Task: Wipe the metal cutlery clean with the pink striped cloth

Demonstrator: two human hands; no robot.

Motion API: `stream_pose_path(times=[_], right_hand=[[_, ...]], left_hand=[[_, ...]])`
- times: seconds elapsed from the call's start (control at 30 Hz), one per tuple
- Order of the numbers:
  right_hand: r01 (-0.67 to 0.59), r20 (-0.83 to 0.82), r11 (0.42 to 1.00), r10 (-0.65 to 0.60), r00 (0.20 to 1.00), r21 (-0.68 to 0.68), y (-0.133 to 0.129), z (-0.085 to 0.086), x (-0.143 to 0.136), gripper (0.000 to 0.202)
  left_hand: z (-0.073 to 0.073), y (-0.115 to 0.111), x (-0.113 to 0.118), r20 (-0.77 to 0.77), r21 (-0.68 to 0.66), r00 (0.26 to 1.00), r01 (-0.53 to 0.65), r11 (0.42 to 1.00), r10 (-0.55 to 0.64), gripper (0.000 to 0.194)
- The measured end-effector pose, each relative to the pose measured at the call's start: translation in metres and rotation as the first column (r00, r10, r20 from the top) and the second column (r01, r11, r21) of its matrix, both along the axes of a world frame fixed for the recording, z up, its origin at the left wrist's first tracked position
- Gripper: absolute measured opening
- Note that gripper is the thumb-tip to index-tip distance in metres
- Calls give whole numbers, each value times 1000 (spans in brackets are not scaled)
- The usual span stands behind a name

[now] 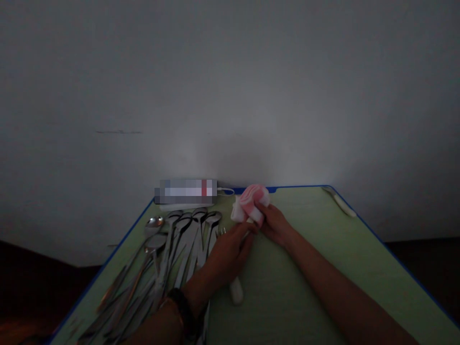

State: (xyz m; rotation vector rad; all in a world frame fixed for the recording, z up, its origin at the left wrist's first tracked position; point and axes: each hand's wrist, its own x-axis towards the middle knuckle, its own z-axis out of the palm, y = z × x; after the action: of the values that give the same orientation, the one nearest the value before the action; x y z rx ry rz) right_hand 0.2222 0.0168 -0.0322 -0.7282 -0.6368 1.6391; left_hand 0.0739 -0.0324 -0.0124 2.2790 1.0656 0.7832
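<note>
A pink and white cloth (pixel 254 201) is bunched up above the middle of the green table. My right hand (pixel 275 223) is closed on its right side. My left hand (pixel 235 247) is closed just below the cloth, on a thin pale handle (pixel 246 235) whose far end is hidden in the folds. Under my left wrist lies a fork with a white handle (pixel 236 291), its tines (pixel 222 232) showing beyond my hand. Many metal spoons (pixel 184 221) and other cutlery lie spread to the left of my left hand.
At the back left, a blurred-out box or device (pixel 187 191) stands against the wall, with a white cable (pixel 226 191) beside it. A white-handled utensil (pixel 343 205) lies near the table's right edge. The green table (pixel 305 297) has a blue rim.
</note>
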Motion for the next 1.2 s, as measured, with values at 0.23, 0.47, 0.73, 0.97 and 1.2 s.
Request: stream_pose_path(times=[0.23,0.47,0.73,0.97,1.2], right_hand=[[61,-11,998,-62,998,-25,2,-4,1,16],[57,-49,998,-56,997,13,0,-1,-1,23],[42,-36,999,-42,998,10,-1,1,-2,24],[34,-19,999,-34,999,3,0,0,-1,23],[25,-27,1000,-25,999,2,2,-5,0,22]], left_hand=[[2,0,0,-10,7,1000,5,1000,-5,17],[2,0,0,-14,-2,1000,6,1000,-6,16],[4,-1,-1,-44,-19,999,13,1000,-14,18],[2,-1,-1,-37,-10,999,14,1000,-15,17],[4,-1,-2,-66,-41,997,39,998,-41,17]])
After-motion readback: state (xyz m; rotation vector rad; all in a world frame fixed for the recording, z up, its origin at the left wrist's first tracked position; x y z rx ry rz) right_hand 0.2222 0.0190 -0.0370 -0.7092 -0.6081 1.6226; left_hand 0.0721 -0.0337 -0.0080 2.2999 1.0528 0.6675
